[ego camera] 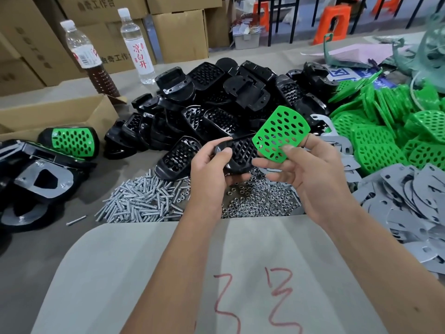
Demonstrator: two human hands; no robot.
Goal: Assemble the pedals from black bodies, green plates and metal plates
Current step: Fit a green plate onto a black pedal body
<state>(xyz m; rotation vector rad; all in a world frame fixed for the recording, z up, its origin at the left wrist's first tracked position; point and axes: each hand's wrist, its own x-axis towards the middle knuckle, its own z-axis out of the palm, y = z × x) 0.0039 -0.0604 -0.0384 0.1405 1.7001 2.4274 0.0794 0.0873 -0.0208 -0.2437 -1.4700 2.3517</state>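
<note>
- Near: both forearms reach out over a grey sheet (pixel 168 261) with red scrawl, lying on the worktop (pixel 36 249).
- Left hand (pixel 212 162): fingers curled under a black body (pixel 240 153), thumb on its top near end. It is held above the worktop, grid face up and tilted towards the right.
- Right hand (pixel 305 172): thumb and forefinger pinch the near edge of a green plate (pixel 281 132); other fingers loosely spread. The plate stands tilted, its left corner just at the body's right end, not yet seated.
- Step, as I judge it: seat the plate in the body's recess. Line up the holes with the studs first, set one edge in, then press flat; check the rounded end faces the right way. Forcing it skewed could bend the plate.
- Under the hands: screws (pixel 144 198) at left, nuts (pixel 260 201) at right.
- Right: loose metal plates (pixel 409 196); green stock (pixel 385 141) beyond.
- Left: finished pedals (pixel 72 141).
- Far: heap of black bodies (pixel 216 92), two bottles (pixel 137 44), cartons.
</note>
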